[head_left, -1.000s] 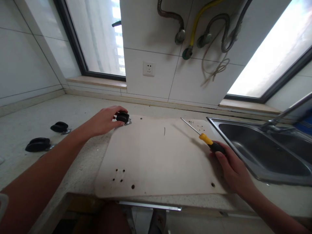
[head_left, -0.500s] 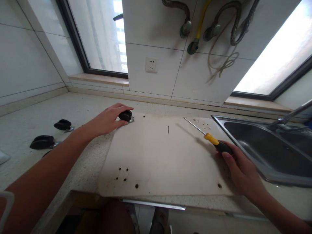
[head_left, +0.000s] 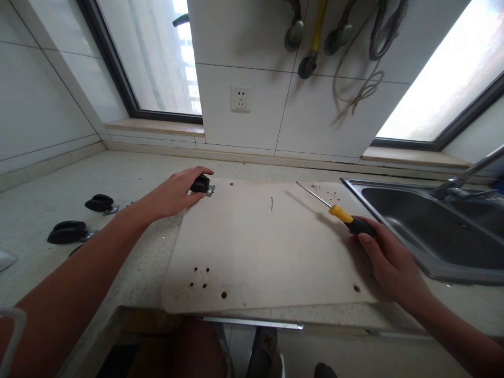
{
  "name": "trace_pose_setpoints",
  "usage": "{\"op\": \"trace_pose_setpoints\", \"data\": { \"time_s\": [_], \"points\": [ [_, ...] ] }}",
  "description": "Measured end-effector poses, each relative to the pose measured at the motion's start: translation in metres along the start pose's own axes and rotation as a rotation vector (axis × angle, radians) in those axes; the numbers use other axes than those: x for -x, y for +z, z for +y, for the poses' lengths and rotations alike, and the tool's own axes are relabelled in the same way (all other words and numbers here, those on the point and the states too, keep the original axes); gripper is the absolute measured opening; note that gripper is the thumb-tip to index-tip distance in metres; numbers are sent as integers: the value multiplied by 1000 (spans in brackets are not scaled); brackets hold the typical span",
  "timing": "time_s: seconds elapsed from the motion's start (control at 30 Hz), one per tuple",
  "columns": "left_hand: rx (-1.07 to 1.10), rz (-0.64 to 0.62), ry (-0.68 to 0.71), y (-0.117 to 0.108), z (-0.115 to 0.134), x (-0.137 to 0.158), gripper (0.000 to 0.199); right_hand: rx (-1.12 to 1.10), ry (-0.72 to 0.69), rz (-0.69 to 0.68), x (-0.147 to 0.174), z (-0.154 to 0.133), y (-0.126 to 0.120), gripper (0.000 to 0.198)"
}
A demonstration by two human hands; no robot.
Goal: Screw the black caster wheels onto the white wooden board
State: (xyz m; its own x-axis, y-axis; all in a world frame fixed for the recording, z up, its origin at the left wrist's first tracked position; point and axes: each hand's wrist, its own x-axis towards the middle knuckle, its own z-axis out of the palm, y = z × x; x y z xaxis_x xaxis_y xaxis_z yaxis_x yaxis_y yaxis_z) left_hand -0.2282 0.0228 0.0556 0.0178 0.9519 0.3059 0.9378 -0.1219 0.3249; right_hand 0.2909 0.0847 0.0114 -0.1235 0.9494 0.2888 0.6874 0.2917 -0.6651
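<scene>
A pale bench (head_left: 129,170) is seen from above, partly covered by a flat, whitish board (head_left: 244,247) with rounded corners. To the right of the board, a metal sink (head_left: 413,218) is set into the bench. Over the board's right side, a yellow and black screwdriver (head_left: 342,214) is grasped by its handle in the right hand (head_left: 388,260), its tip pointed toward the board's far edge and held above the surface. At the board's far left corner, a black wheel (head_left: 200,184) with a metal plate is pinched between the thumb and fingers of the left hand (head_left: 177,194). Left of the board, two more wheels (head_left: 66,232) are laid on the bench. Near the board's near left corner, four small holes (head_left: 196,269) are grouped.
</scene>
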Motion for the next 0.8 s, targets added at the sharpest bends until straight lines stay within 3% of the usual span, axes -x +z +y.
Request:
{"op": "trace_pose_setpoints", "data": {
  "time_s": [0.4, 0.57, 0.67, 0.8],
  "points": [
    [-14, 5, -107, 4, 9, -1, 70, 20, 21, -15, 1, 0, 0, 92],
    [-14, 8, -117, 4, 10, -2, 71, -1, 20, -10, 1, 4, -1, 83],
    [-11, 7, -118, 4, 9, -2, 72, -19, -94, -29, -12, -8, -1, 72],
    [-7, 12, -116, 5, 9, -3, 70, -18, -377, -84, -47, -64, 12, 59]
  ]
}}
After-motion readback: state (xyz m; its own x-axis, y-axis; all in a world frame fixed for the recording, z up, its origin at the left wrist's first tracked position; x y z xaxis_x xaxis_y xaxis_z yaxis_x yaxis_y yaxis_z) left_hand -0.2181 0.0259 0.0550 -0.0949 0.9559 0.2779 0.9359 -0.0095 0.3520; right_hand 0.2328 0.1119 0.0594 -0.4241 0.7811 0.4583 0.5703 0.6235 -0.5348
